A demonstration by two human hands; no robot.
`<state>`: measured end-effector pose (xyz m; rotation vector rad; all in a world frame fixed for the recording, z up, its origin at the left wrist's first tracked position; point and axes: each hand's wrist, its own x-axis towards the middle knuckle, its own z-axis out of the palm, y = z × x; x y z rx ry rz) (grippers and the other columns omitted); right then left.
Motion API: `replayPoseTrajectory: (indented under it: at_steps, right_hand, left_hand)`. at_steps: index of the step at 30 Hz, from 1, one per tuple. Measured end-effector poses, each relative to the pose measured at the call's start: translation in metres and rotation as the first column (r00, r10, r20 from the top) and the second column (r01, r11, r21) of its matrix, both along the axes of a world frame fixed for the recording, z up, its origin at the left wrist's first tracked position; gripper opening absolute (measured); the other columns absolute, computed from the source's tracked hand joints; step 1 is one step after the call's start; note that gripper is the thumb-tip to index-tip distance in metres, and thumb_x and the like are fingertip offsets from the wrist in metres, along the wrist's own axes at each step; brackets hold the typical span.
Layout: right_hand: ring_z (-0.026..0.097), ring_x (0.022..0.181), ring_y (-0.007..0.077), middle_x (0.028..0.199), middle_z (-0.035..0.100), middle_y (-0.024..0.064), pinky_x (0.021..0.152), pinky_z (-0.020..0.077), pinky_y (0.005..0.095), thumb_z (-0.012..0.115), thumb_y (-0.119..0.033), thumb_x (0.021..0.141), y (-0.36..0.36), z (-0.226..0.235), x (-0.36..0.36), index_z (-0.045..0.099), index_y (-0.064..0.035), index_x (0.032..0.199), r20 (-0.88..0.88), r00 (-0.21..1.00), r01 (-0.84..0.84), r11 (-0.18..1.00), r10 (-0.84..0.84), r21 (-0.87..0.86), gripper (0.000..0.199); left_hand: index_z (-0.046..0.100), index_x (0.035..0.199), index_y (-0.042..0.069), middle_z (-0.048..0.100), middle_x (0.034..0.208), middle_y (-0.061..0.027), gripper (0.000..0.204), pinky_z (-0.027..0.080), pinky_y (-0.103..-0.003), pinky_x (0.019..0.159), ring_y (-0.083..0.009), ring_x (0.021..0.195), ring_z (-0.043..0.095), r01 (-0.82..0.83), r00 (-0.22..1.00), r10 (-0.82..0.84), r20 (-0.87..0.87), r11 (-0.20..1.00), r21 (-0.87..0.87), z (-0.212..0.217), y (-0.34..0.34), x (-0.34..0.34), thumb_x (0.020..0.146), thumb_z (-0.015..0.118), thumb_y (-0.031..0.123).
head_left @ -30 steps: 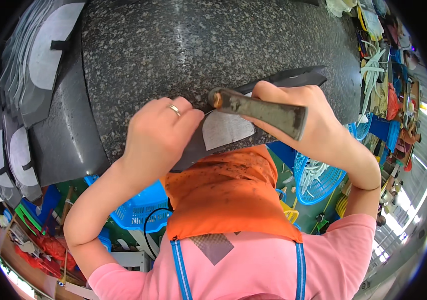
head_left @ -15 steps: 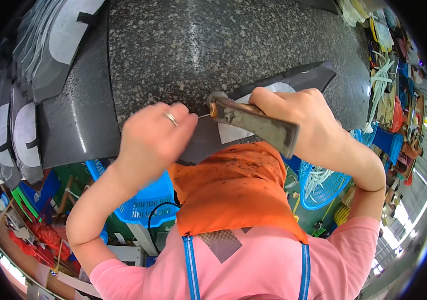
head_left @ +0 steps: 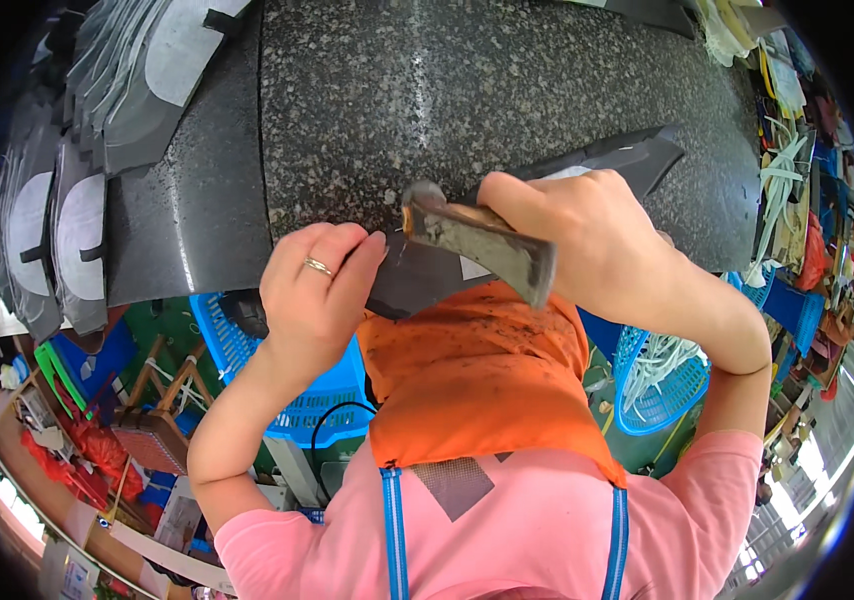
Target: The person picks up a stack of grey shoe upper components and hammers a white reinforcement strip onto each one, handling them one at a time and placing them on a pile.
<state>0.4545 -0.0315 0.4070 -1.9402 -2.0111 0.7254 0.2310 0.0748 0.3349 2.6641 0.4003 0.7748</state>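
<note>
- Now my right hand (head_left: 587,235) is closed firmly around the worn handle of a hammer (head_left: 477,240), and the metal head of it points to the left, just above the dark piece.
- My left hand (head_left: 312,290) is pinched shut, with thumb and fingers pressed on the near edge of a dark flat cut piece (head_left: 567,170) that has a pale patch in it.
- That piece lies on the speckled granite table (head_left: 427,90), at the edge closest to me, and one corner of it hangs a little over the edge, between my two hands.
- On my ring finger there is a thin ring (head_left: 318,267).
- At the left side of the table, a stack of grey pieces (head_left: 77,220) with light oval parts lies overlapped, well apart from my hands.
- Below the table edge I see my orange apron (head_left: 477,380), and beside it a blue plastic basket (head_left: 307,400) under my left arm.
</note>
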Motion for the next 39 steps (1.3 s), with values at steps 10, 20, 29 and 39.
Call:
replayPoseTrajectory:
  at_steps: [10, 20, 29, 39]
  right_hand:
    - [0.061, 0.051, 0.0347, 0.059, 0.059, 0.0126, 0.045, 0.0482, 0.0433, 0.057, -0.032, 0.092, 0.002, -0.010, -0.008, 0.057, -0.0064, 0.092, 0.088, 0.987, -0.137, 0.990, 0.133, 0.036, 0.025]
    - [0.062, 0.062, 0.0150, 0.073, 0.064, 0.0068, 0.058, 0.0488, 0.0279, 0.070, -0.008, 0.087, -0.060, -0.021, 0.065, 0.064, -0.0042, 0.099, -0.509, 0.656, 0.754, 0.511, -0.557, 0.413, 0.014]
    - [0.068, 0.069, 0.0274, 0.076, 0.063, 0.0104, 0.058, 0.0509, 0.0339, 0.071, -0.017, 0.086, -0.092, -0.039, 0.082, 0.060, -0.0063, 0.099, -0.636, 0.575, 0.777, 0.101, -0.515, 0.621, 0.020]
    - [0.064, 0.064, 0.0305, 0.070, 0.060, 0.0119, 0.057, 0.0486, 0.0381, 0.068, -0.014, 0.085, -0.074, -0.045, 0.084, 0.059, -0.0048, 0.099, -0.618, 0.503, 0.847, 0.200, -0.605, 0.493, 0.019]
  left_hand:
    - [0.066, 0.085, -0.003, 0.061, 0.098, -0.0170, 0.015, 0.055, -0.040, 0.072, -0.0317, 0.089, 0.062, 0.042, 0.983, -0.013, -0.182, 0.987, 0.155, 0.016, -0.018, 0.004, 0.071, 0.069, 0.003]
    - [0.045, 0.138, 0.006, 0.042, 0.136, -0.0212, 0.088, 0.035, -0.051, 0.105, -0.0433, 0.124, 0.043, 0.144, 0.922, -0.168, -0.349, 0.985, -0.094, 0.044, -0.041, 0.097, 0.061, 0.086, 0.021]
    - [0.054, 0.137, 0.025, 0.034, 0.154, -0.0071, 0.059, 0.025, -0.056, 0.109, -0.0393, 0.138, 0.031, -0.184, 0.983, 0.143, 0.115, 0.737, 0.650, 0.042, 0.040, 0.207, 0.081, 0.070, 0.018]
    - [0.042, 0.144, 0.029, 0.027, 0.157, -0.0024, 0.060, 0.025, -0.066, 0.107, -0.0427, 0.142, 0.024, -0.046, 0.971, 0.173, -0.164, 0.810, 0.585, -0.010, 0.154, 0.354, 0.089, 0.065, 0.033]
